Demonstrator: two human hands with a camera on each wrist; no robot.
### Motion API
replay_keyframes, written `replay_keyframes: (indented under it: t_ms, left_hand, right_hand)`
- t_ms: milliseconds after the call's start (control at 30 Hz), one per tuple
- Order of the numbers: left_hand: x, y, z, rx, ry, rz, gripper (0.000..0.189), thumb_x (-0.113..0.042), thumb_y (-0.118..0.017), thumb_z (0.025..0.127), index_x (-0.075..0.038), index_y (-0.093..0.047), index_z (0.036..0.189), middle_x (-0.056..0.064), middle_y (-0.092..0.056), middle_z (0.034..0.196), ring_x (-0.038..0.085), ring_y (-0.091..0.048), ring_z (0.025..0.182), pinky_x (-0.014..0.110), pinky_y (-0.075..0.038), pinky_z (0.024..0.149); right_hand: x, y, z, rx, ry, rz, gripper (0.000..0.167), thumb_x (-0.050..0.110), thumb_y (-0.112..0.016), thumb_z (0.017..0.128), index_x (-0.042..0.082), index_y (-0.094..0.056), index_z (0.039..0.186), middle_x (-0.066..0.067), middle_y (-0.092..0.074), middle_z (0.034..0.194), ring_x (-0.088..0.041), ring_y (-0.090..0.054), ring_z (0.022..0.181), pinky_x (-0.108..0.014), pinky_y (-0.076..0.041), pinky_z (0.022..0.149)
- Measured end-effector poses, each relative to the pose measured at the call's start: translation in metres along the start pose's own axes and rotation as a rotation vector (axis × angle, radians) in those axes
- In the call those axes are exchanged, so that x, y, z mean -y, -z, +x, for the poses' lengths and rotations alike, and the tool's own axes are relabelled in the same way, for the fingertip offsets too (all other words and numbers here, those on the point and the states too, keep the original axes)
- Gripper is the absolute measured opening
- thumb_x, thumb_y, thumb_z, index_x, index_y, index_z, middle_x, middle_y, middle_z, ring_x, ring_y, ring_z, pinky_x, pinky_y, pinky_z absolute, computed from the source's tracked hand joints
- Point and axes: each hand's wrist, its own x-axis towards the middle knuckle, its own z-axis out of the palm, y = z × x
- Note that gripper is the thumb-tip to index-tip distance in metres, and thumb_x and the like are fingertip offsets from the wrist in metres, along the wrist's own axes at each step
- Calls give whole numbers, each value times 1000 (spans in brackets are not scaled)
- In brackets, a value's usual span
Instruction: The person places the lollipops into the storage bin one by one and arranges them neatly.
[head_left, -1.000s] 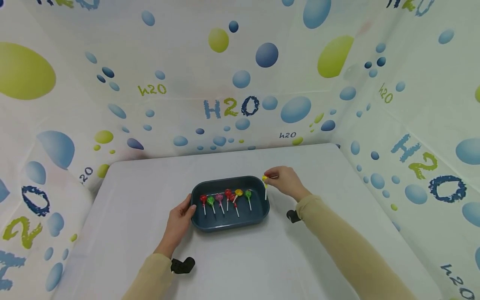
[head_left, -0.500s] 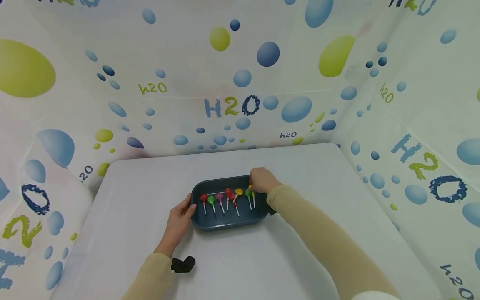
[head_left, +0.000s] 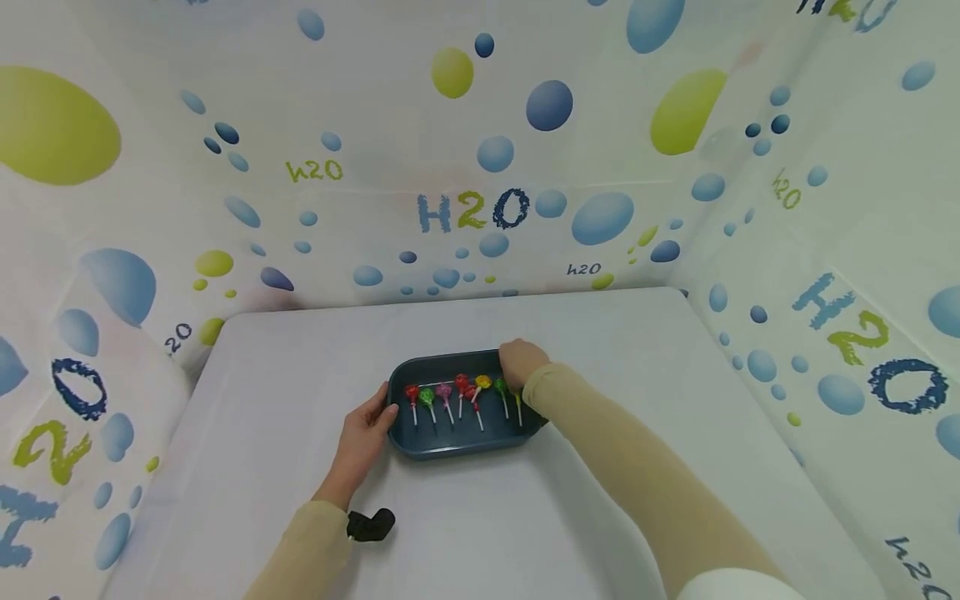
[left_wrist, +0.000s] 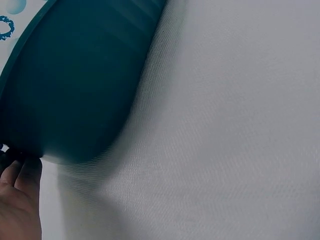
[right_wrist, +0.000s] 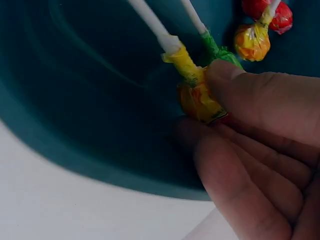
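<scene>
My left hand (head_left: pixel 363 433) grips the left end of a dark blue-green tray (head_left: pixel 442 454), thumb on the rim and fingers against its outer side. In the left wrist view, the fingertips (left_wrist: pixel 29 167) touch the tray's lower end. My right hand (head_left: pixel 522 365) is over the tray's right end. Its thumb and fingers pinch the wrapped head of a yellow lollipop (right_wrist: pixel 192 95), whose white stick points away from the hand. Right beside it lies a green lollipop (right_wrist: pixel 220 52). Red, green, pink and yellow-orange lollipops, such as the pink one (head_left: pixel 444 392), lie in a row inside the tray.
The tray sits on a white-covered table (head_left: pixel 300 375). Behind and on both sides hang white curtains (head_left: pixel 375 125) printed with blue and green bubbles. A black device (head_left: pixel 371 525) is strapped at the left wrist.
My right hand has brought the yellow lollipop from beyond the tray's right rim leftward into the tray, beside the green one. My left hand keeps its hold on the tray.
</scene>
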Motion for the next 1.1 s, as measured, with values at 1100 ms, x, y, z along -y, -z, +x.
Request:
replay_keyframes:
  t_ms: [1100]
  left_hand:
    - [-1, -1, 1, -5, 20, -20, 56, -17, -51, 109, -9, -32, 160, 10, -32, 167, 26, -30, 156, 40, -32, 123]
  right_hand:
    - [14, -9, -9, -45, 55, -239, 9, 9, -78, 89, 7, -78, 98, -9, -78, 92, -21, -73, 85, -40, -65, 81]
